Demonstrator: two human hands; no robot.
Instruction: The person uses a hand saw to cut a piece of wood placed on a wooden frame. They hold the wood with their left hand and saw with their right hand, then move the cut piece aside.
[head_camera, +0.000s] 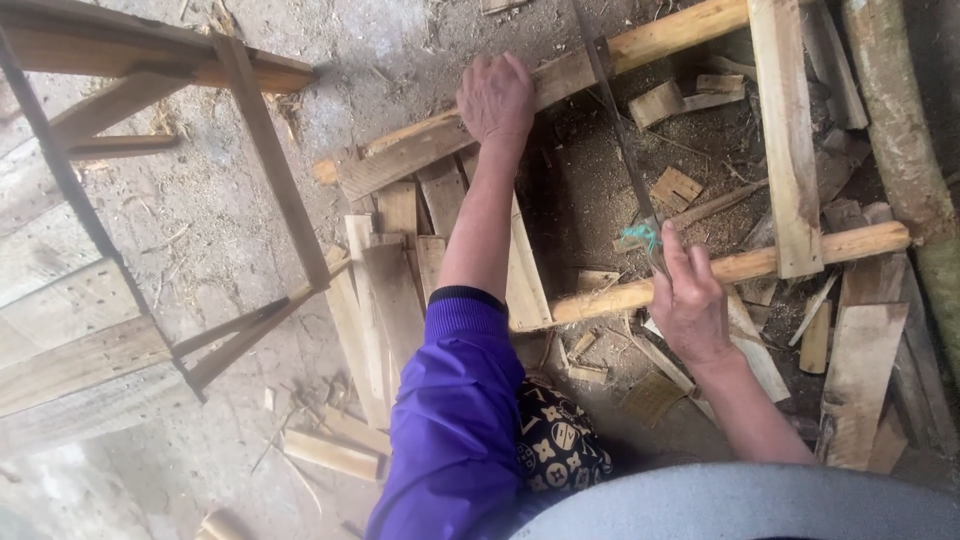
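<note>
Beside plank edge, left hand

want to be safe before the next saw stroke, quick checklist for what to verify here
1. Left hand pressing flat on the long plank: ok.
2. Right hand closed on the saw handle end: ok.
3. Left hand fingers beside the blade, not under it: ok, but close.
4. Blade seated in a started cut: cannot tell.
5. Plank rests steady on the wood offcuts: cannot tell.
</note>
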